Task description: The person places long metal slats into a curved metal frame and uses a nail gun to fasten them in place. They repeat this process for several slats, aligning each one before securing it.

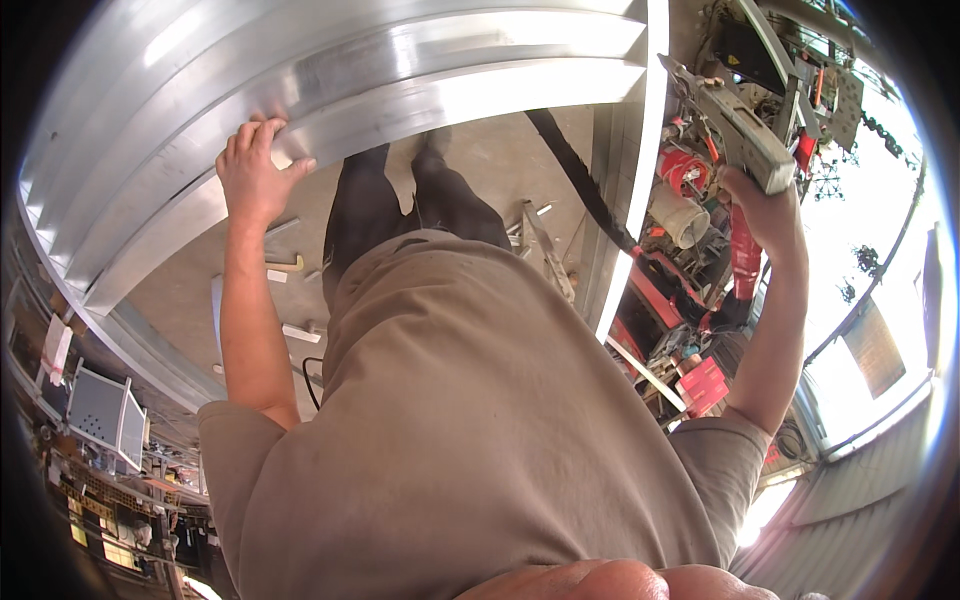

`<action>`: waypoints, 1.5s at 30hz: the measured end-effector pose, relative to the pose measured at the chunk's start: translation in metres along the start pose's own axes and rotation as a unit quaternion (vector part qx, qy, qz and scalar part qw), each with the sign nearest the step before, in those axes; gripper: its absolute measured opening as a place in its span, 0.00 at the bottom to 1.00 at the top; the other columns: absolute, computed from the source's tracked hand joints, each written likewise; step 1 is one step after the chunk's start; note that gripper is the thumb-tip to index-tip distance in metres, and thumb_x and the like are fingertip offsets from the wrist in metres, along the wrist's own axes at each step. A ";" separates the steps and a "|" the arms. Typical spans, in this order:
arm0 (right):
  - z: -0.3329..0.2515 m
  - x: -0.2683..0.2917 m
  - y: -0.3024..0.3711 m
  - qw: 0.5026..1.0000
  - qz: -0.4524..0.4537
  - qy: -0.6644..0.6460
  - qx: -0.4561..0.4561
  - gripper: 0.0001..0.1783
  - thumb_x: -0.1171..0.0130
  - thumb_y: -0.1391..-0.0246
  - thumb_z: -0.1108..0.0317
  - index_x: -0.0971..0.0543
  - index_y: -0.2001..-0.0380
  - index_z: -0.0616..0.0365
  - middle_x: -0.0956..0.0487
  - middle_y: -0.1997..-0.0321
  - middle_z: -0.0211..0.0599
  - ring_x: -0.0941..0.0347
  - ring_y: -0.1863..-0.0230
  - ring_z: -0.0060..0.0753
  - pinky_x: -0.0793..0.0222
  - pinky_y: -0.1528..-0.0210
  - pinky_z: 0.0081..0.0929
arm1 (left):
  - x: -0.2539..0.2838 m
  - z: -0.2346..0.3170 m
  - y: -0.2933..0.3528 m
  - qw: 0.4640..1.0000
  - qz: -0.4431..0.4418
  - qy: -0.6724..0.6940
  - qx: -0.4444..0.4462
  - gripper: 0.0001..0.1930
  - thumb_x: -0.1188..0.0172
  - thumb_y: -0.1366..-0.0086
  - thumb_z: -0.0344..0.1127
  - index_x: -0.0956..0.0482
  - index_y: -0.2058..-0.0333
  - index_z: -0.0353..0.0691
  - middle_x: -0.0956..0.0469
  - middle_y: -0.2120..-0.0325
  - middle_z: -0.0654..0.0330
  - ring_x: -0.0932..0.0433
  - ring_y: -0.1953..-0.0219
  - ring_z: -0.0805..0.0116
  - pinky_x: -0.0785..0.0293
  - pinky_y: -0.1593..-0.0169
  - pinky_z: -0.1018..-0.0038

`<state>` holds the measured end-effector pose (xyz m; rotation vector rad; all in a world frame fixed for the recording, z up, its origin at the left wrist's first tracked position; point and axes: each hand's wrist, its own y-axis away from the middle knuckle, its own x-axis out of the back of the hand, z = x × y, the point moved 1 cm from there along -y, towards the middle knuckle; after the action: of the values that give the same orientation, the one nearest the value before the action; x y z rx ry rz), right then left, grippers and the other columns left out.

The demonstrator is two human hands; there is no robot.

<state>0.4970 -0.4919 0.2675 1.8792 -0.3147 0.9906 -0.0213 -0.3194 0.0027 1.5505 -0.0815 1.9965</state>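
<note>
A large silvery metal panel with long parallel slats (350,98) spans the upper left, in front of my legs. My left hand (255,165) grips the edge of its nearest slat, fingers bent over the metal and thumb apart. Raised at the right, my right hand (765,215) is closed round a long grey hand tool (738,118) with a narrow pointed front and a blocky rear. A red handle-like part (743,255) shows below that hand; whether it belongs to the tool I cannot tell. The tool's tip is close to the panel's bright upright side bar (650,120).
Cluttered tools and a red bucket (683,172) lie beyond the side bar, with a red box (702,385) nearer. Metal offcuts (300,332) are scattered on the floor by my legs. A black strip (575,175) slants behind the panel. At the lower left stands a grey panelled frame (105,415).
</note>
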 end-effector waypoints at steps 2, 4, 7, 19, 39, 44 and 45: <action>-0.011 0.001 -0.016 0.999 -0.022 0.017 -0.020 0.20 0.34 0.43 0.65 0.20 0.49 0.63 0.17 0.66 0.33 0.21 0.70 0.23 0.25 0.63 0.26 | -0.001 -0.001 0.000 1.000 -0.002 0.004 0.004 0.34 0.21 0.51 0.48 0.22 0.45 0.54 0.25 0.49 0.66 0.28 0.42 0.61 0.36 0.38 0.56; -0.020 0.000 -0.028 0.999 -0.019 0.016 -0.020 0.22 0.36 0.45 0.65 0.20 0.48 0.62 0.18 0.67 0.33 0.21 0.70 0.25 0.26 0.64 0.27 | 0.000 -0.001 0.000 1.000 -0.005 0.005 0.006 0.34 0.21 0.51 0.47 0.22 0.45 0.54 0.25 0.49 0.66 0.28 0.42 0.61 0.36 0.38 0.56; -0.033 -0.001 -0.046 0.997 -0.060 0.024 -0.034 0.13 0.36 0.41 0.66 0.20 0.56 0.63 0.19 0.70 0.32 0.24 0.71 0.22 0.26 0.65 0.25 | 0.001 -0.001 0.000 1.000 -0.008 0.006 0.009 0.34 0.21 0.51 0.47 0.22 0.45 0.55 0.25 0.49 0.67 0.28 0.42 0.61 0.36 0.38 0.57; -0.050 -0.013 -0.103 0.985 -0.113 0.108 -0.071 0.19 0.36 0.46 0.61 0.17 0.55 0.63 0.18 0.67 0.33 0.21 0.72 0.25 0.24 0.67 0.28 | 0.004 0.000 -0.002 0.999 -0.020 0.006 0.025 0.33 0.21 0.51 0.47 0.22 0.45 0.55 0.26 0.50 0.67 0.28 0.42 0.62 0.37 0.37 0.58; -0.090 -0.029 -0.114 0.961 -0.148 0.224 -0.061 0.16 0.38 0.49 0.64 0.20 0.59 0.61 0.18 0.71 0.33 0.22 0.76 0.26 0.25 0.71 0.30 | 0.006 0.000 0.000 0.999 -0.027 0.022 0.024 0.35 0.21 0.50 0.47 0.23 0.42 0.52 0.26 0.48 0.64 0.28 0.41 0.59 0.37 0.37 0.55; -0.091 -0.030 -0.115 0.960 -0.148 0.229 -0.065 0.15 0.38 0.49 0.65 0.19 0.60 0.62 0.17 0.71 0.34 0.22 0.77 0.26 0.25 0.71 0.30 | 0.004 -0.001 0.000 0.999 -0.028 0.026 0.022 0.35 0.21 0.49 0.46 0.24 0.43 0.52 0.26 0.48 0.64 0.28 0.41 0.59 0.38 0.37 0.54; -0.091 -0.030 -0.116 0.961 -0.147 0.226 -0.063 0.15 0.38 0.49 0.65 0.19 0.60 0.62 0.17 0.71 0.34 0.22 0.77 0.26 0.25 0.71 0.30 | 0.004 -0.001 0.001 0.999 -0.029 0.027 0.023 0.34 0.21 0.49 0.46 0.24 0.43 0.52 0.26 0.48 0.64 0.28 0.41 0.59 0.38 0.36 0.54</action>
<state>0.4998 -0.3623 0.1919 1.4782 0.1674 1.1274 -0.0234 -0.3174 0.0064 1.5088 0.0301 2.0053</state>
